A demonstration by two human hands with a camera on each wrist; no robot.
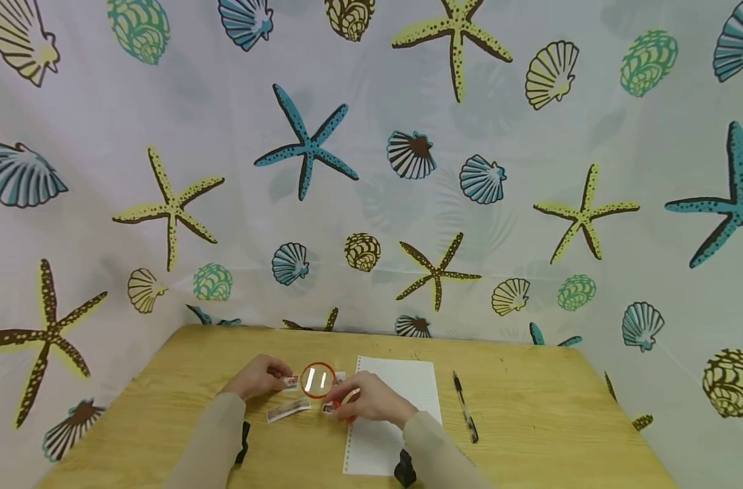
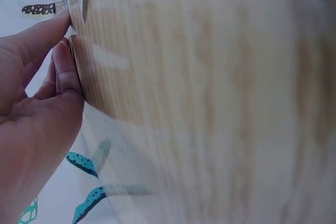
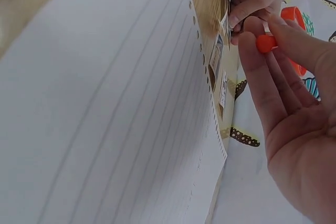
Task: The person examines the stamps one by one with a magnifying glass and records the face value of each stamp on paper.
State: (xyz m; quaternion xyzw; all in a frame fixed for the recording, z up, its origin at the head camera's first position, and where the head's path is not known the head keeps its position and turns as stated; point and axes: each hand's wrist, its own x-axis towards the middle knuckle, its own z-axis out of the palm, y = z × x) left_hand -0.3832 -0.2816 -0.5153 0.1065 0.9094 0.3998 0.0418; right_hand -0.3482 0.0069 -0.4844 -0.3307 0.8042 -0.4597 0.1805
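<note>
My right hand (image 1: 371,399) holds a red-rimmed magnifying glass (image 1: 318,380) above the table, its red handle (image 3: 266,43) pinched between thumb and fingers in the right wrist view. At the left, my left hand (image 1: 258,377) pinches the edge of a small stamp-like picture (image 1: 291,382) with thumb and fingertip. A longer strip-shaped picture (image 1: 288,410) lies on the wood in front of it. Two more small pictures lie near the right hand, one behind the lens (image 1: 339,377) and one (image 1: 329,407) partly covered by the fingers.
A lined sheet of paper (image 1: 402,387) with punched holes lies on the wooden table (image 1: 530,407), partly under the right forearm. Right of it lies a black pen (image 1: 466,407). A curtain (image 1: 359,204) with shells and starfish surrounds the table.
</note>
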